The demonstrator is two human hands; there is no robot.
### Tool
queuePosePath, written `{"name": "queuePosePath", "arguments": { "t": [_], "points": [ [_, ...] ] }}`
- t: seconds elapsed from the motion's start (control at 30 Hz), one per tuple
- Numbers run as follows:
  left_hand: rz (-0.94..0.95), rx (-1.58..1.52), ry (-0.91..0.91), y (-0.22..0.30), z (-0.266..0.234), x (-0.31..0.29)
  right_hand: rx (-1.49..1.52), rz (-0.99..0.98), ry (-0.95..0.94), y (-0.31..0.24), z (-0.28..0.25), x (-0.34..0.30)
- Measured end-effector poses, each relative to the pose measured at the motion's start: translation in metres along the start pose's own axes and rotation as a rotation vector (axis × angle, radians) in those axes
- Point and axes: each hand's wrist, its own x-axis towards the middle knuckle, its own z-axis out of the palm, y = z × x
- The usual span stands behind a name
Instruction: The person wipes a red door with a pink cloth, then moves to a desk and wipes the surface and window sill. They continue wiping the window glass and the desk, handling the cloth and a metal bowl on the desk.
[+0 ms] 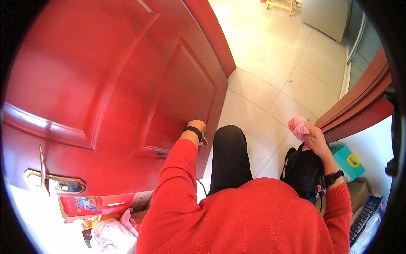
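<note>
My right hand [316,140] is closed around a crumpled pink cloth [299,128], which bunches out past the fingers, beside the door frame. In front of the red panelled door [182,93], my left hand [197,125] is bent at the wrist with its back showing. Its fingers are mostly hidden, and a small shiny bit shows below the dark wristband. Whether that hand touches the door cannot be made out. A metal lever handle [42,171] sits on the door at the far left, well away from my left hand.
A wooden door frame [355,101] rises on the right. Below it stand a teal container [349,164] with a yellow handle and a dark keyboard [367,216]. Red boxes [80,206] and a white bag [112,235] lie at lower left. Pale floor tiles [262,67] stretch ahead.
</note>
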Motion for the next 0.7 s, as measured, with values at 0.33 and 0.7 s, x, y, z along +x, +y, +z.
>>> {"name": "queuePosePath", "arguments": {
  "t": [0.33,0.7],
  "points": [
    [0.396,-1.196,1.064,-0.004,-0.067,-0.065,0.310,0.029,0.100,0.022,-0.006,0.018],
    [0.663,-1.526,1.746,0.032,0.032,-0.283,0.597,-0.024,0.112,0.049,-0.020,0.043]
  ]
}}
